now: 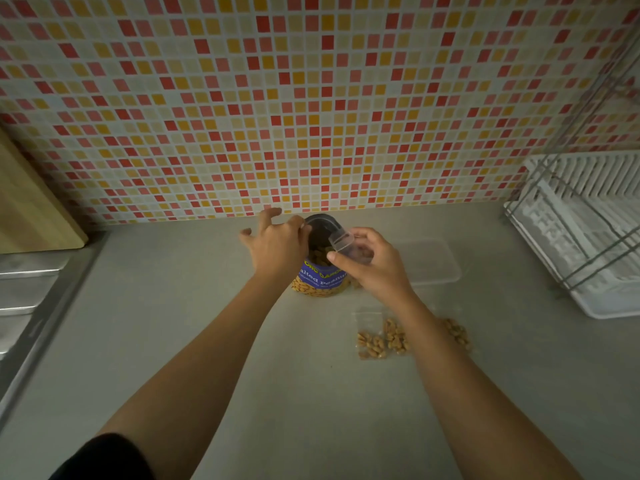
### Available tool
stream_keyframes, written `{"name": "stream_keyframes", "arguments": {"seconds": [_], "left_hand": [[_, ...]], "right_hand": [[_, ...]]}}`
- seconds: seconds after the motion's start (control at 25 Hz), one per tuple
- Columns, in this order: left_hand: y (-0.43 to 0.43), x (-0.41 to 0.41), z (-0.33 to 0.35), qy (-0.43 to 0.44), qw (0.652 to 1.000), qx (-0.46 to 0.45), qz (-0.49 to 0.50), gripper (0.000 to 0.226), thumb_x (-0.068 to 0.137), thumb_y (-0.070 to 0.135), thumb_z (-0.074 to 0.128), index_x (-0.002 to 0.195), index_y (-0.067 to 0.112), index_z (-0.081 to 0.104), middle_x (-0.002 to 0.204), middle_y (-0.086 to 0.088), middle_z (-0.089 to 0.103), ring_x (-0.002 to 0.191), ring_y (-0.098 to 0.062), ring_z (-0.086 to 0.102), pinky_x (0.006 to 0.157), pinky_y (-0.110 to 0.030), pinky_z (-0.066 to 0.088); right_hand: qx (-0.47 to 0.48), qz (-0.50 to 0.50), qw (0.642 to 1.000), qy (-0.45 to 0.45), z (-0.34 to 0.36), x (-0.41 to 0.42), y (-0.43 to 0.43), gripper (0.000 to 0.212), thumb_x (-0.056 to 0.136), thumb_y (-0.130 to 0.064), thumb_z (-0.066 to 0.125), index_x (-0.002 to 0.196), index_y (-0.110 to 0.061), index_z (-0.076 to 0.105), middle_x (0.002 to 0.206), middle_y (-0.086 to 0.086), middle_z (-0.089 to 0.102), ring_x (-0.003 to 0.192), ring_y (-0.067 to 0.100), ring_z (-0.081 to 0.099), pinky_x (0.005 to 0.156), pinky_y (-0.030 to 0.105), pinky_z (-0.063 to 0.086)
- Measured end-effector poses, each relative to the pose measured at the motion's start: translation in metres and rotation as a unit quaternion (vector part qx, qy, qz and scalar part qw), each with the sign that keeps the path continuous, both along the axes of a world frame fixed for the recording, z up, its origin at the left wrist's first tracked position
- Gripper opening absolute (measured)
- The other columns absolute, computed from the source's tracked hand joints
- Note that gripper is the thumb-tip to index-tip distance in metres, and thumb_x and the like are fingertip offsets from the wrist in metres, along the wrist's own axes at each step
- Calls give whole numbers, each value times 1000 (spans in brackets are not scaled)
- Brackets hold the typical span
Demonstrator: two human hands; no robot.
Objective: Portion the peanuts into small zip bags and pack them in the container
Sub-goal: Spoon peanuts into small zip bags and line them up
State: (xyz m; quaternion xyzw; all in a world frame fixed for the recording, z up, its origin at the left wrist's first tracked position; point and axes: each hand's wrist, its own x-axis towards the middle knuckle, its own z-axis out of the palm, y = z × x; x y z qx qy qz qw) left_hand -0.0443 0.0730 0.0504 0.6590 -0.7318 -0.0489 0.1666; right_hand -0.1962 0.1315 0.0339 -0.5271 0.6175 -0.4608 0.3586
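A blue-labelled peanut bag [320,277] stands open on the counter near the tiled wall, with peanuts showing inside. My left hand [277,245] pinches the bag's rim at its left side, the other fingers spread. My right hand [369,263] holds a small clear zip bag [346,242] at the peanut bag's mouth; some peanuts seem to lie inside it. Three filled small zip bags [372,342] lie flat on the counter under my right forearm, one partly hidden. A clear plastic container [433,261] sits empty behind my right hand.
A white dish rack [585,233] with a wire frame stands at the right. A wooden board [31,209] leans against the wall at the left, above a steel sink drainer [24,299]. The grey counter [207,306] runs toward me.
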Motion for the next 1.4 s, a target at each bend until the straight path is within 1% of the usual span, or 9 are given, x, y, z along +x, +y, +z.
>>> {"name": "stream_keyframes", "arguments": {"seconds": [0.08, 0.24, 0.4, 0.72, 0.84, 0.96, 1.16, 1.32, 1.4], "left_hand": [[1, -4, 2, 13, 1000, 4, 16, 31, 97, 35, 41, 113, 21, 64, 133, -8, 53, 139, -18, 28, 104, -59, 21], [4, -3, 7, -43, 989, -141, 1, 17, 88, 23, 59, 95, 13, 71, 96, -13, 71, 128, -26, 45, 97, -67, 29], [2, -10, 3, -47, 997, 53, 8, 30, 97, 30, 39, 115, 19, 61, 125, -3, 58, 138, -17, 27, 107, -59, 18], [-17, -13, -2, 143, 973, 138, 119, 22, 94, 24, 43, 100, 17, 63, 114, -6, 52, 106, -22, 52, 100, -49, 37], [-22, -8, -4, 306, 934, 158, 100, 25, 94, 24, 46, 96, 10, 66, 101, -13, 65, 84, -21, 60, 78, -34, 53], [-19, -4, 1, 369, 909, 170, 97, 24, 95, 19, 46, 98, 7, 68, 88, -9, 64, 66, -9, 51, 58, -20, 41], [-18, -2, 10, 425, 883, 148, 131, 22, 97, 23, 45, 94, 9, 63, 71, 1, 53, 63, -8, 46, 58, -20, 39], [-26, 3, 14, 472, 849, 176, 158, 25, 96, 23, 47, 104, 6, 64, 90, -9, 64, 84, -20, 62, 66, -23, 45], [-27, 6, 16, 488, 836, 188, 163, 27, 96, 25, 46, 109, 7, 62, 90, -8, 65, 79, -15, 59, 62, -22, 42]], "right_hand": [[2, -1, 1000, 4, -1, 0, 1, 51, 69, -35, 79, 114, -23, 56, 102, -11, 63, 96, 5, 60, 69, 6, 45], [10, -1, 1000, 3, -1, -1, 3, 49, 71, -35, 78, 113, -25, 55, 104, -11, 61, 98, 7, 59, 66, 6, 44], [27, 4, 1000, 5, -2, 0, 4, 54, 71, -37, 77, 117, -24, 54, 114, -5, 62, 102, 12, 59, 70, 13, 45], [43, 17, 999, -14, 0, -3, 6, 52, 72, -36, 77, 117, -24, 52, 112, -9, 59, 101, 12, 60, 71, 18, 49], [45, 23, 999, -17, 1, -4, 6, 51, 72, -36, 77, 115, -27, 51, 111, -10, 58, 101, 10, 59, 75, 23, 53], [44, 26, 999, -13, 1, -5, 5, 49, 72, -37, 77, 112, -31, 50, 114, -10, 57, 102, 9, 59, 79, 27, 55], [28, -4, 1000, 2, 3, -6, 5, 51, 72, -36, 77, 116, -26, 53, 113, -8, 59, 100, 10, 59, 75, 22, 53], [28, -16, 999, 19, 7, -9, 3, 53, 71, -34, 78, 118, -23, 54, 110, -8, 59, 94, 7, 57, 70, 11, 44], [27, -20, 999, 18, 11, -10, 3, 55, 71, -34, 78, 119, -22, 54, 108, -9, 59, 89, -2, 56, 69, 10, 43]]}}
